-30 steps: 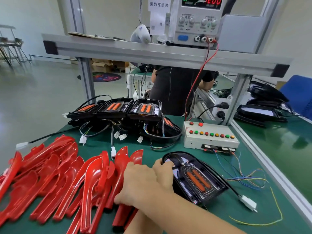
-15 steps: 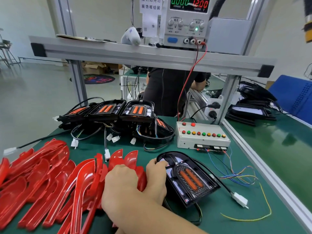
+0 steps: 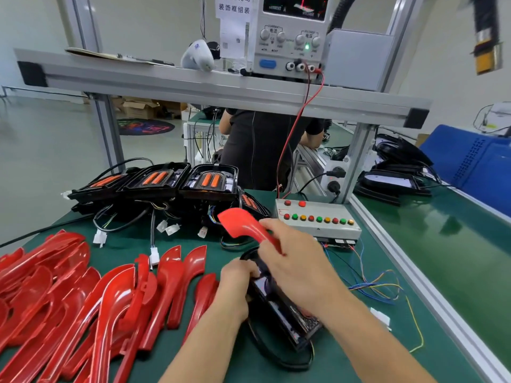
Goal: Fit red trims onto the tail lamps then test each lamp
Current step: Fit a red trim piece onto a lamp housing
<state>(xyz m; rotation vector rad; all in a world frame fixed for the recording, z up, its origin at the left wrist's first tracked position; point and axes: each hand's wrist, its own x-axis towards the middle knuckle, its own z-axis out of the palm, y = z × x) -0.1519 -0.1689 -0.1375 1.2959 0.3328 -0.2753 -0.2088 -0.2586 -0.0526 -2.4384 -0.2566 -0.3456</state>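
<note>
Bench stock, one lamp in hand:

- Lamp (image 3: 279, 302): black housing, tipped up on edge at 6 o'clock of the bench, lens side turned toward R hand, prob. so the trim seat is reachable. Lower end rests on the mat (image 3: 345, 363).
- L hand (image 3: 235, 288): fingers curled round lamp's left rim near the top; steadies it as a brace.
- R hand (image 3: 298, 261): thumb and fingers pinched on the stem of one trim (image 3: 243, 222), broad end up and pointing to 11 o'clock, held above lamp's top end, not yet seated. Whether the stem tip touches the lamp can't be told; hand covers it.
- Loose trims (image 3: 83, 294): red pile spread 7 to 9 o'clock, within L reach for pickup.
- Spare lamps (image 3: 166, 181): row at 11–12 o'clock, leads and plugs trailing forward, no red trims showing.
- Test box (image 3: 318, 219): at 1 o'clock, coloured buttons, wires running out toward 3 o'clock; close by for the test step.
- PSU (image 3: 290, 37): on shelf at 12 o'clock, red lead dropping toward the box.
</note>
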